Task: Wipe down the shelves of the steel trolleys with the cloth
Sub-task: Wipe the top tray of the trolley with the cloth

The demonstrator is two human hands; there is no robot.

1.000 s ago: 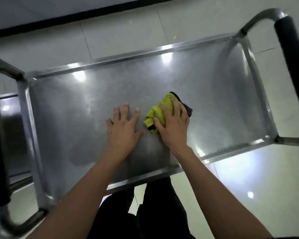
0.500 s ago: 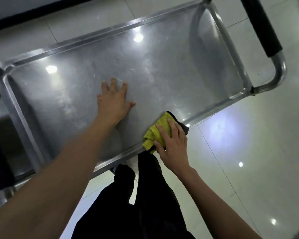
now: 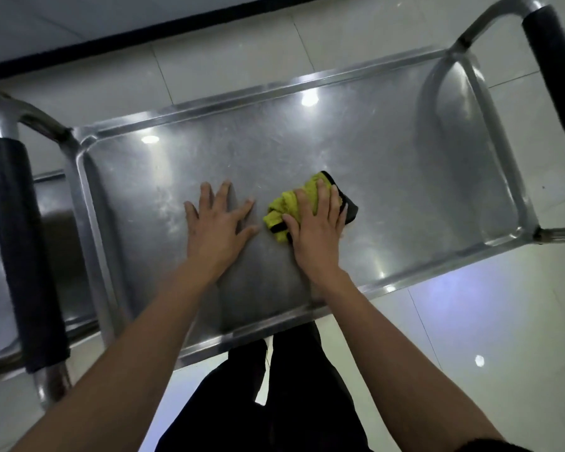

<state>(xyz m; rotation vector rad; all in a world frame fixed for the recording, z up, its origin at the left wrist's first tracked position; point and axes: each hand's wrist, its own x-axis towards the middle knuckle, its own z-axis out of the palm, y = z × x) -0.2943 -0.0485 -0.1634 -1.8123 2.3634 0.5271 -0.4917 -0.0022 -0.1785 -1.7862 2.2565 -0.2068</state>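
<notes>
while the right hand [image 3: 317,230] presses the yellow-green cloth [image 3: 292,207] flat on the trolley's top shelf [image 3: 405,164], the main risk imo is the trolley rolling or skating on the glossy tiled floor [image 3: 470,321] if the push gets too hard. the left hand [image 3: 217,223] is planted flat just beside the cloth, fingers [image 3: 224,194] spread and straight, holding nothing, prob bracing the shelf. if it lifts off, the cart could slide away from the person. second risk: the cloth is bunched, w/ a dark edge [image 3: 348,208] sticking out on the far right side, so it could roll up under the palm and leave streaks or skip patches. the raised rim [image 3: 274,96] and corners may also get missed.

cloth sits about mid-shelf, a bit toward the near edge, under the right hand. right fingers [image 3: 320,194] lie on top of it, slightly apart and lightly bent, pressing down rather than clearly gripping; thumb touches its near-left part. black foam handle grips [image 3: 20,256] at both ends are untouched.
</notes>
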